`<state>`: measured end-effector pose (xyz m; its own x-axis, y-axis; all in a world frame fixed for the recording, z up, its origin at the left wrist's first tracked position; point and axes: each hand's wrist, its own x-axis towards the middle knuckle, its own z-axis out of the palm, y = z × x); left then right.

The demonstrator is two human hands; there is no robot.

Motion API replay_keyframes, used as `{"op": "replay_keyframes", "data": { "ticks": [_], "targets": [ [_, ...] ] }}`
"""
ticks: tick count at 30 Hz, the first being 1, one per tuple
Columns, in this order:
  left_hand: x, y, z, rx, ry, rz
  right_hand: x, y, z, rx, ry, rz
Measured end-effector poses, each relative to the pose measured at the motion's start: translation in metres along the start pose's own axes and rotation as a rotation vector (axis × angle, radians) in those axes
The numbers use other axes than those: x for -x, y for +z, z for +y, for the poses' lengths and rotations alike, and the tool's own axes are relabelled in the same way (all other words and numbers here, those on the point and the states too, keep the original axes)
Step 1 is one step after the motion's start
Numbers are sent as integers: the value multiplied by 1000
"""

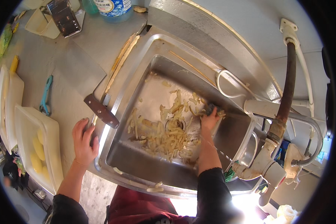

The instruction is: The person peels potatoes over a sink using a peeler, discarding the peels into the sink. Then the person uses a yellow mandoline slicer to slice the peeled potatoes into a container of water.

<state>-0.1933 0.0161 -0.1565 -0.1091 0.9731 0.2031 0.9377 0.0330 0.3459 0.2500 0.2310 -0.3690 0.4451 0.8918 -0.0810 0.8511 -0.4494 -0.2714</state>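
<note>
Many pale potato peelings [168, 137] lie wet on the floor of a stainless steel sink [182, 60], heaped around its drain [175, 125]. My right hand [210, 120] reaches down to the far right side of the basin, its fingers on a dark grey pad [212, 109], perhaps a scourer, mostly hidden by them. Some peelings touch that hand. My left hand [85, 142] rests at the counter's edge left of the sink, fingers apart and holding nothing. Just beyond its fingertips is the brown wooden handle of a cleaver [100, 110], which overhangs the sink rim.
A thin stream of water [226, 156] falls beside my right forearm from a tap [243, 170]. A white tub [54, 148] of peeled potatoes [37, 152] stands at left, near a teal peeler [46, 96]. A phone [64, 18] leans behind. A wooden stick [191, 67] lies along the rim.
</note>
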Motion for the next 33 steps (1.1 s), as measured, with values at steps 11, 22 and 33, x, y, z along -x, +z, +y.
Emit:
{"op": "replay_keyframes", "data": {
  "ticks": [11, 22, 33],
  "targets": [
    [-7, 5, -3, 53, 29, -5, 140, 5, -157, -30, -920, -717],
    [-8, 7, -3, 60, 40, 18, -65, -63, -29, 679, -1728, -322],
    [-1, -4, 7, -9, -3, 35, -90, -44, 79, 929, -876, -295]
  ]
}}
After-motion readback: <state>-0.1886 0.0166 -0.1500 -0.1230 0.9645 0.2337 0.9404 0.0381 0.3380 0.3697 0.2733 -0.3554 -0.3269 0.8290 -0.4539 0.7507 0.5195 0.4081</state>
